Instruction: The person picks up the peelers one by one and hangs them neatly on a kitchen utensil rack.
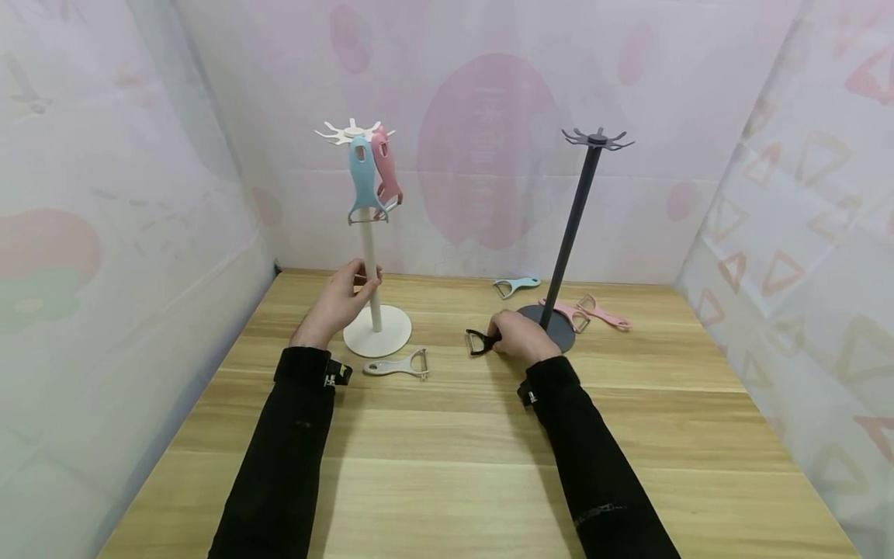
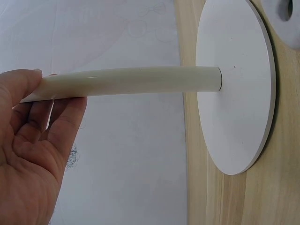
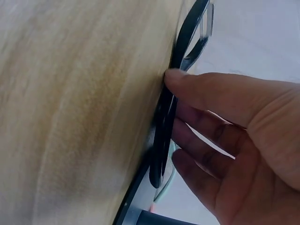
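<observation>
My left hand (image 1: pixel 337 301) grips the pole of a white stand (image 1: pixel 375 310) between thumb and fingers, well above its round base. From the hooks at its top hang a light blue peeler (image 1: pixel 363 177) and a pink peeler (image 1: pixel 386 164). With thumb and fingers my right hand (image 1: pixel 520 335) pinches a black peeler (image 1: pixel 478 341) by its handle. The right wrist view shows this black peeler (image 3: pixel 165 119) low along the tabletop, its blade end pointing away from the palm. A pale grey peeler (image 1: pixel 393 366) lies in front of the white base.
A dark grey stand (image 1: pixel 575 225) with bare hooks rises just beyond my right hand. Around its base lie another light blue peeler (image 1: pixel 520 285) and two pink peelers (image 1: pixel 608 317). A patterned cloth wall (image 1: pixel 489 217) borders the wooden table (image 1: pixel 447 481) at the back.
</observation>
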`<act>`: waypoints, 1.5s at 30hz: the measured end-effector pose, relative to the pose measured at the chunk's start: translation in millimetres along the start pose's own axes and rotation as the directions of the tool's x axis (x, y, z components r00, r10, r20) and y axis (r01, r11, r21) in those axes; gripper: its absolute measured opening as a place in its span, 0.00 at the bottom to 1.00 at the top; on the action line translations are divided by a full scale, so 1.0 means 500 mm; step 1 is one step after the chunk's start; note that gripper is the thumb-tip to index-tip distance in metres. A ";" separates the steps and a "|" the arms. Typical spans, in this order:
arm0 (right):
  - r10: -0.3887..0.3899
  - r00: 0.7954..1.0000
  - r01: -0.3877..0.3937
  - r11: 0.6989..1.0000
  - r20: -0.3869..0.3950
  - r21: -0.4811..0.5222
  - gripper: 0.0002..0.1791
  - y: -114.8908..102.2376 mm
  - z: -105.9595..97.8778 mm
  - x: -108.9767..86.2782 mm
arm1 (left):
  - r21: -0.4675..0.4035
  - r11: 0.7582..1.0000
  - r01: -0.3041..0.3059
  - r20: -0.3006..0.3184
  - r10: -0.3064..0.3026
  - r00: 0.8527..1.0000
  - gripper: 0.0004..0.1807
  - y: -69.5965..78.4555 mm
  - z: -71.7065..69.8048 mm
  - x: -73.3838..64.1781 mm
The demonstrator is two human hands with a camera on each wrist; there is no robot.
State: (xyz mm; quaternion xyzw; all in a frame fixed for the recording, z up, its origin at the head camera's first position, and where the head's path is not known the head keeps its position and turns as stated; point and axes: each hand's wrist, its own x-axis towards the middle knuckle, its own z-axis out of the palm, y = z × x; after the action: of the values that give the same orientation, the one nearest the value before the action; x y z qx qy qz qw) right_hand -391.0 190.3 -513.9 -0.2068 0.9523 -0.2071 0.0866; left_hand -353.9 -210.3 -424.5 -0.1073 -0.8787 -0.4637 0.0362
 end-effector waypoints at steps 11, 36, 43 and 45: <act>-0.028 0.998 0.028 1.000 0.056 0.006 0.10 -0.032 -0.024 -0.019 | 0.010 1.000 0.007 0.005 -0.007 1.000 0.20 -0.005 -0.001 0.001; -0.094 0.981 0.103 0.994 0.170 -0.044 0.11 -0.134 -0.081 -0.076 | 0.013 1.000 0.005 0.005 -0.005 1.000 0.20 -0.006 0.000 0.001; -0.071 0.964 0.094 0.992 0.255 -0.079 0.19 -0.141 -0.088 -0.077 | 0.028 1.000 -0.002 0.005 0.002 1.000 0.20 -0.007 0.000 0.003; -0.081 0.963 0.107 0.990 0.257 -0.088 0.21 -0.142 -0.088 -0.078 | 0.032 0.999 -0.004 0.006 0.004 1.000 0.20 -0.007 0.000 0.002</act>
State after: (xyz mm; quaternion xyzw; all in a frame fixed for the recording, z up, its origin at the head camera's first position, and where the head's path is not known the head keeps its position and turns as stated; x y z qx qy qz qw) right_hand -341.3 163.9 -440.6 -0.2806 0.9318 -0.1346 0.1868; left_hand -355.7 -211.8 -427.2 -0.1096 -0.8859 -0.4492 0.0362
